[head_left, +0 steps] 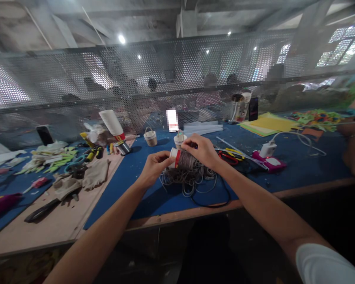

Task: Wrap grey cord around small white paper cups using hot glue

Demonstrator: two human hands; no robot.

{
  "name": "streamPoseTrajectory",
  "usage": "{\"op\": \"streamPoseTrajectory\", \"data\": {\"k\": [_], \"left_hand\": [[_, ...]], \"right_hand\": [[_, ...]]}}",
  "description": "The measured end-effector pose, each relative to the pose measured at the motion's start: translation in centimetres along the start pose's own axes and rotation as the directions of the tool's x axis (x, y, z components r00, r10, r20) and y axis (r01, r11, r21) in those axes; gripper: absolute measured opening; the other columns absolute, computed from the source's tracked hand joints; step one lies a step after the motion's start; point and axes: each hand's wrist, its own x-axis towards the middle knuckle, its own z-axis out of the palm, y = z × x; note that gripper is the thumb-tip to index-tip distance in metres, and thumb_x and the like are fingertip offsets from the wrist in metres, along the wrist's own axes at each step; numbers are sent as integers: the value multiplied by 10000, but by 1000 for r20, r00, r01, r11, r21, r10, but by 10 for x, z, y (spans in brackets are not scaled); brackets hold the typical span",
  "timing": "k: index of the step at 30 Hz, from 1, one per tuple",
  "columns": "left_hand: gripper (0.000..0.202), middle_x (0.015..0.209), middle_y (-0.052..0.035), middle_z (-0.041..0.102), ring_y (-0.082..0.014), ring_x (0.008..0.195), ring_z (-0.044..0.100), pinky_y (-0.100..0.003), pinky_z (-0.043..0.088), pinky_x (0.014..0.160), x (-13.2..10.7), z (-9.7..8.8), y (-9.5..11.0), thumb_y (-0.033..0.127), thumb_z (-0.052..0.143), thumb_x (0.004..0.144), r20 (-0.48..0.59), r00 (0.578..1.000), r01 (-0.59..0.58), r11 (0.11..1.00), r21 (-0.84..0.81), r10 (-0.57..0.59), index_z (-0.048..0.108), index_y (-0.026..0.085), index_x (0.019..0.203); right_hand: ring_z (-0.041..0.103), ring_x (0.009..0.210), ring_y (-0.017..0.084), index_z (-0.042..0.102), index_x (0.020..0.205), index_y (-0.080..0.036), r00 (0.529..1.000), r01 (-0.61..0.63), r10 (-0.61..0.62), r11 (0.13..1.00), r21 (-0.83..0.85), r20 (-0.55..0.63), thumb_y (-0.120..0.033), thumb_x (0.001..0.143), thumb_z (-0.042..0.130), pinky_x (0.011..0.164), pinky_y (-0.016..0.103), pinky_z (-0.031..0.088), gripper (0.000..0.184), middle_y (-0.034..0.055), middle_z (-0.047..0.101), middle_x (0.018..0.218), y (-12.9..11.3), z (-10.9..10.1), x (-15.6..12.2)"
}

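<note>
While the paper cup [175,157] is held on its side just above the front of the blue mat [298,169], most of its wall is already covered with close turns of grey cord [187,159] — only the white rim end with its red band shows bare. The left hand [156,165] grips that bare end, fingers closed around it. The right hand [203,150] is curled over the wound part, fingertips pressing the cord to the cup. The step in hand looks like winding, and well along. Beneath the hands the loose cord heap [192,180] lies tangled on the mat, and a black cable [215,203] loops round its near side. A further turn, as I judge it, would call for slack drawn free of that tangle and for the newest coil to be kept tight against its neighbour. Farther out, red scissors [228,158] lie just right of the right hand. A small basket [150,137] and a second small cup [180,140] stand behind — a tilted stack of paper cups [112,123] is off to the left, and a white charger [268,150] well to the right.
</note>
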Motion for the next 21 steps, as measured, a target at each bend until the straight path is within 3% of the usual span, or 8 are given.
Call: {"op": "streamPoseTrajectory", "data": {"k": [21], "left_hand": [[227,777,-40,716,-137,670,610,-241,463,654,0,1,-1,359,763,790,-13,1000,15,1000,-9,-15,760,142,858]], "right_hand": [[585,749,151,694,879,-236,1000,-3,3,1000,-31,-11,-341,920,632,716,301,432,128,17,660,871,-2,2,0]]}}
